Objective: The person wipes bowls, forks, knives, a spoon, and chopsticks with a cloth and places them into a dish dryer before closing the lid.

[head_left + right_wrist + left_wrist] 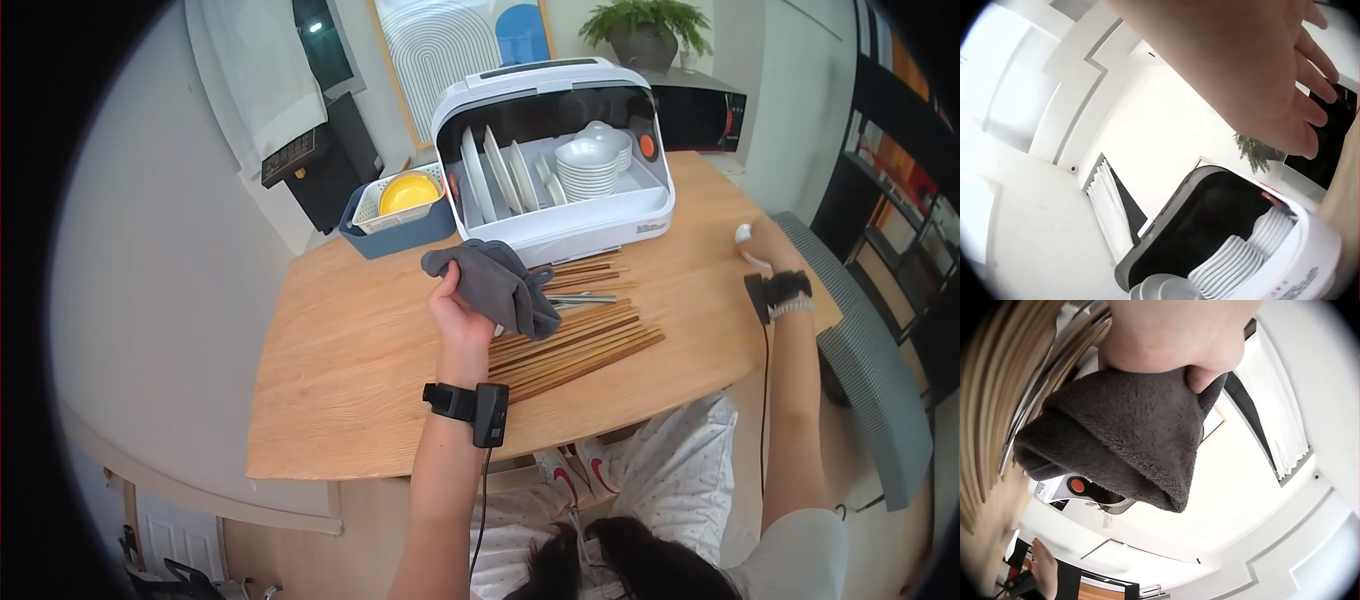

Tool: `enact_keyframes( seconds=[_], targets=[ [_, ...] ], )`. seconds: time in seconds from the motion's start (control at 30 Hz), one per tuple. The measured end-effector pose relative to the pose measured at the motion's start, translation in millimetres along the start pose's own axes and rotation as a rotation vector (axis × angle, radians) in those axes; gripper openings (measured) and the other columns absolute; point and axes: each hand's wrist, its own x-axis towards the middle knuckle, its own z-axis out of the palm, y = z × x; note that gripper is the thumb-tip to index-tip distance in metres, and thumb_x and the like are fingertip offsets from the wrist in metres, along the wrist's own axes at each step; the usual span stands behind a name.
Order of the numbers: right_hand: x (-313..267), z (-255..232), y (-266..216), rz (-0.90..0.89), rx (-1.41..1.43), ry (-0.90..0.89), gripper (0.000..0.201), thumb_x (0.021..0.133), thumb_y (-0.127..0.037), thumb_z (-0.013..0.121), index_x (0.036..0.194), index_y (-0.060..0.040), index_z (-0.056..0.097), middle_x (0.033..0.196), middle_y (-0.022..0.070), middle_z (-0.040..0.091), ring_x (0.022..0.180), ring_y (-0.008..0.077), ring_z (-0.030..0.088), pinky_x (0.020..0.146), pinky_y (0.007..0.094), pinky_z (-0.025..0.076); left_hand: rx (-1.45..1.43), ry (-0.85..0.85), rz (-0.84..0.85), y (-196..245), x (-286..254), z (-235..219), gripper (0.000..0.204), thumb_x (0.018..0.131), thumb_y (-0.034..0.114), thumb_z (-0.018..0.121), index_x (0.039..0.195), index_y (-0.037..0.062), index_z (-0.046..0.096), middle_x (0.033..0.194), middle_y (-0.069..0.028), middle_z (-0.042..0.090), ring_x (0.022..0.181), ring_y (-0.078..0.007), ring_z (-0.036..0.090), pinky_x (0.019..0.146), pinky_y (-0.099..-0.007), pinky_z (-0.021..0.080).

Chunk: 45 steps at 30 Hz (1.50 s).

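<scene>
My left hand (462,312) grips a folded dark grey cloth (495,285) above the table, with the thumb on top of it. The cloth (1125,431) fills the middle of the left wrist view and hangs in loose folds. Beneath it lie several wooden chopsticks (590,358) in a row and some metal cutlery (585,299). Over the table's right side is my right hand (770,246), its fingers (1311,107) loosely extended in the right wrist view. Beside that hand's fingers lies a small white object (743,234), spoon-like in shape.
A white dish cabinet (560,240) stands open at the back, holding upright plates (476,180) and stacked bowls (587,165). Left of it, a blue bin (400,238) carries a white basket with a yellow bowl (410,190). A grey chair (880,400) is at the right edge.
</scene>
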Motion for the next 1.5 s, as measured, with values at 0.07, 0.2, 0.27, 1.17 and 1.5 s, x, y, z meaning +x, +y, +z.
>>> enact_keyframes(
  seconds=[0.07, 0.2, 0.27, 1.17, 1.5],
  targets=[
    [-19, 11, 21, 0.078, -0.17, -0.036, 0.027, 0.068, -0.012, 0.06, 0.09, 0.0025, 0.062, 0.094, 0.0224, 0.061, 0.09, 0.0345, 0.059, 0.076, 0.0373, 0.048, -0.016, -0.034, 0.003, 1, -1, 1, 0.031, 0.089, 0.025, 0.043, 0.111, 0.0045, 0.05, 0.113, -0.0103, 0.055, 0.106, -0.0285, 0.05, 0.093, -0.0442, 0.037],
    [-35, 20, 22, 0.129, -0.26, 0.096, 0.025, 0.071, -0.013, 0.061, 0.093, -0.0002, 0.062, 0.091, 0.0183, 0.063, 0.087, 0.0327, 0.061, 0.073, 0.0387, 0.049, -0.044, -0.025, -0.015, 0, -4, 1, 0.031, 0.089, 0.024, 0.042, 0.111, 0.0047, 0.05, 0.113, -0.0104, 0.054, 0.106, -0.0285, 0.05, 0.093, -0.0441, 0.037],
    [-37, 11, 6, 0.134, -0.288, 0.123, 0.024, 0.072, -0.013, 0.061, 0.093, -0.001, 0.062, 0.089, 0.0171, 0.064, 0.085, 0.0321, 0.061, 0.072, 0.0393, 0.049, -0.057, -0.034, -0.011, 1, -2, 0, 0.031, 0.089, 0.024, 0.042, 0.112, 0.0051, 0.05, 0.114, -0.0097, 0.054, 0.107, -0.0283, 0.049, 0.094, -0.0438, 0.036],
    [-11, 38, -290, -0.554, 1.03, -0.878, 0.017, 0.083, -0.013, 0.054, 0.091, -0.0008, 0.062, 0.067, -0.002, 0.055, 0.055, 0.0046, 0.046, 0.049, 0.0184, 0.036, 0.141, 0.044, 0.071, -1, -3, 0, 0.027, 0.087, 0.025, 0.047, 0.103, 0.0049, 0.055, 0.097, -0.0088, 0.06, 0.088, -0.0211, 0.057, 0.081, -0.0331, 0.045],
    [-9, 22, -281, -0.978, 0.72, -0.604, 0.022, 0.085, -0.016, 0.054, 0.095, 0.0011, 0.062, 0.074, 0.0011, 0.059, 0.065, 0.0072, 0.051, 0.058, 0.022, 0.041, 0.345, -0.027, -0.038, -9, -2, -3, 0.025, 0.086, 0.023, 0.05, 0.104, 0.0055, 0.055, 0.1, -0.0071, 0.06, 0.095, -0.0196, 0.055, 0.085, -0.0332, 0.043]
  ],
)
